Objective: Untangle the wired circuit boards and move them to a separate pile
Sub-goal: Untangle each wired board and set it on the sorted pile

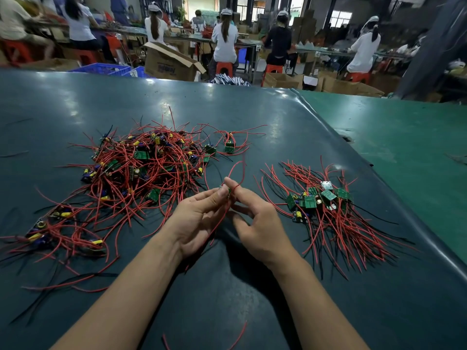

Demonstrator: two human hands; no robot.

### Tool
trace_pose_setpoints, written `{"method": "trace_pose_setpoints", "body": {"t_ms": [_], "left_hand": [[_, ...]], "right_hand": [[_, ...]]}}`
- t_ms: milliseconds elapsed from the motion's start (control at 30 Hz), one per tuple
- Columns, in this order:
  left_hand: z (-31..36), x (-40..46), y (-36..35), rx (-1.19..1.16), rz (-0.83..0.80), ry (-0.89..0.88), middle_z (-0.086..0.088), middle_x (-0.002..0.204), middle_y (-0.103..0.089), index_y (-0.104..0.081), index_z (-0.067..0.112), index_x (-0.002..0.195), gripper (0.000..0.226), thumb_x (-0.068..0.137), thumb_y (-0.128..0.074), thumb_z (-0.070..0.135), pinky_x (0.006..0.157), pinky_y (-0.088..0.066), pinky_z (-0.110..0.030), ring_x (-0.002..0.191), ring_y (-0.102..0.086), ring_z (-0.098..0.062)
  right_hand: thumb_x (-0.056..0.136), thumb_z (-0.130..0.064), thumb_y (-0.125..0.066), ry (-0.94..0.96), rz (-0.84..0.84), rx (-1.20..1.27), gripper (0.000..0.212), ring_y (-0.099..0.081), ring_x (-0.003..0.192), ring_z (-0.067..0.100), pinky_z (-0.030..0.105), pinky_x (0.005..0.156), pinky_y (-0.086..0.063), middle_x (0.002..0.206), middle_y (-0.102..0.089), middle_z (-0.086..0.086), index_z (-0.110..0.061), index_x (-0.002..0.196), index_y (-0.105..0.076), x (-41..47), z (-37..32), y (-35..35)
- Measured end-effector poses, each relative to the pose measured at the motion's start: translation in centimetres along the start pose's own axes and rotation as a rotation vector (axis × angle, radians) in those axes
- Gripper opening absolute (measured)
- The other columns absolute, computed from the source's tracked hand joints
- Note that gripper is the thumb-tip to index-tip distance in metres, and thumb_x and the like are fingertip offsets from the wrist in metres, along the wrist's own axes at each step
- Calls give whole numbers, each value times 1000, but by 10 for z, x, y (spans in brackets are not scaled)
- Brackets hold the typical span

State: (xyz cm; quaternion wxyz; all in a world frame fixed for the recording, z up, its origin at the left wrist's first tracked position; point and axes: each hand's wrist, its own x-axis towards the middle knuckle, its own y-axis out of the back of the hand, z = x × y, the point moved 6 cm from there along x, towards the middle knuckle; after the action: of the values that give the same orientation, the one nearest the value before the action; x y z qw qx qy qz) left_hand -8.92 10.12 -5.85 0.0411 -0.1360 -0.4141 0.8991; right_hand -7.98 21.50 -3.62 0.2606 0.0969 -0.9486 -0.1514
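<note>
A big tangled heap of small green circuit boards with red and black wires (141,162) lies on the dark mat, left of centre. A neater pile of boards with wires fanned toward me (321,200) lies at the right. Between them, above the mat, my left hand (199,218) pinches one small circuit board (225,191) at its fingertips. My right hand (255,218) pinches that board's red wire (240,170), which loops upward and also trails down between my palms. Most of the board is hidden by my fingers.
A lone board with wires (229,147) lies just beyond the heap. More wired boards (50,231) sprawl at the near left. The dark mat's raised edge (353,157) runs diagonally at the right, with a green surface (404,137) beyond. Seated workers and cardboard boxes fill the background.
</note>
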Motion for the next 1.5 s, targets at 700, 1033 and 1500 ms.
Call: {"method": "trace_pose_setpoints", "body": {"t_ms": [700, 1033, 1500], "left_hand": [[1, -3, -8, 132, -9, -71, -3, 83, -74, -69, 11, 96, 29, 67, -71, 8, 64, -54, -19, 68, -68, -10], [5, -3, -8, 399, 56, -377, -7, 78, -71, -68, 4, 86, 25, 63, -77, 9, 75, -57, -27, 78, -65, -19], [17, -4, -6, 282, 57, -394, -6, 74, -73, -68, 5, 83, 22, 61, -73, 5, 72, -59, -25, 70, -70, -18]], "right_hand": [[92, -9, -64, -224, 353, 463, 18, -71, 83, 14, 22, 55, -52, 89, -76, 0, -20, 89, -78, 1, 7, 20], [85, -18, -73, -521, 470, 533, 14, -59, 56, 7, 18, 44, -43, 70, -71, 0, -12, 72, -75, -5, 25, 27], [97, -25, -56, -655, 542, 1061, 29, -43, 41, 4, 14, 35, -31, 55, -51, -5, -14, 70, -60, -4, 37, 39]]}}
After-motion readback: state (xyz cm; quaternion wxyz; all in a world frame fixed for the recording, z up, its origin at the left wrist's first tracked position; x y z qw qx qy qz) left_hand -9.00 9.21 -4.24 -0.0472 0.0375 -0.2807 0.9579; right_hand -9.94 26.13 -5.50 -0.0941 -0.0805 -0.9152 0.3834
